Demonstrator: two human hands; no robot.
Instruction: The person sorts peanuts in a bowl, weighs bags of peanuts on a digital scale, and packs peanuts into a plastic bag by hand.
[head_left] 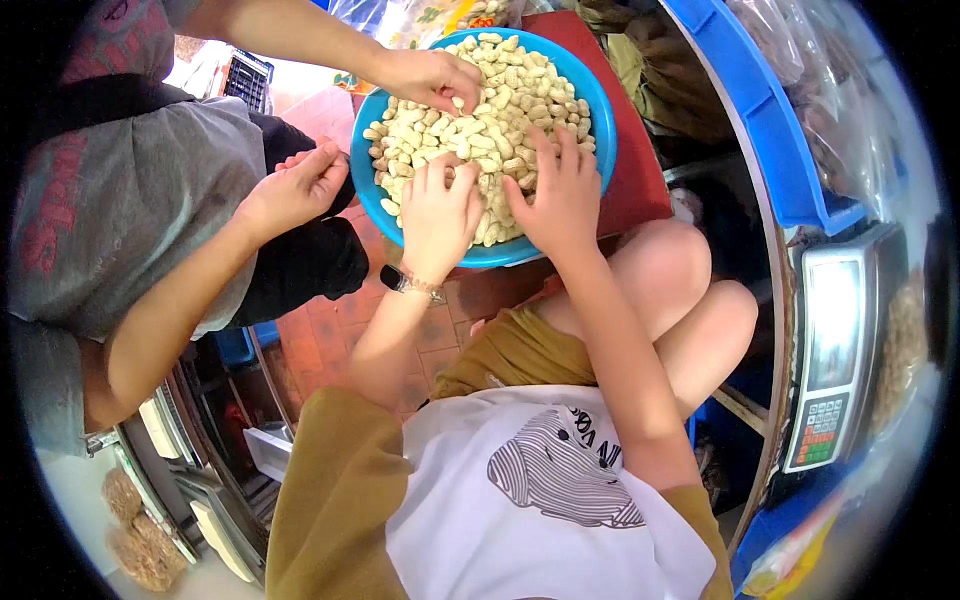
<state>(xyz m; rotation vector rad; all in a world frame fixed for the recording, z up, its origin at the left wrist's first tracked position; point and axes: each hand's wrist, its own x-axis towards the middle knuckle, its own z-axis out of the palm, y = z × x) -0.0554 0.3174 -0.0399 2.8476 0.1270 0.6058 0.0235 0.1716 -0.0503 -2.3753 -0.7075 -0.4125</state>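
Observation:
A blue basin (606, 120) full of unshelled peanuts (500, 95) stands in front of my knees. My left hand (440, 210), with a dark watch and a bracelet at the wrist, rests over the near left part of the peanuts, its fingers bent and apart. Over the near right part lies my right hand (560, 195), fingers spread and touching the peanuts; no peanut shows in its grip. A co-worker's hand (435, 80) pinches a peanut (458, 102) above the far side of the heap. The co-worker's other hand (300, 190) is half closed just left of the rim.
Under the basin is a red surface (635, 150). At the right are a blue tray (750, 100) with plastic bags and a digital scale (835, 330). Clear plastic packs (430, 20) lie beyond the basin. The co-worker's legs (325, 245) are close at the left, above red floor tiles (335, 345).

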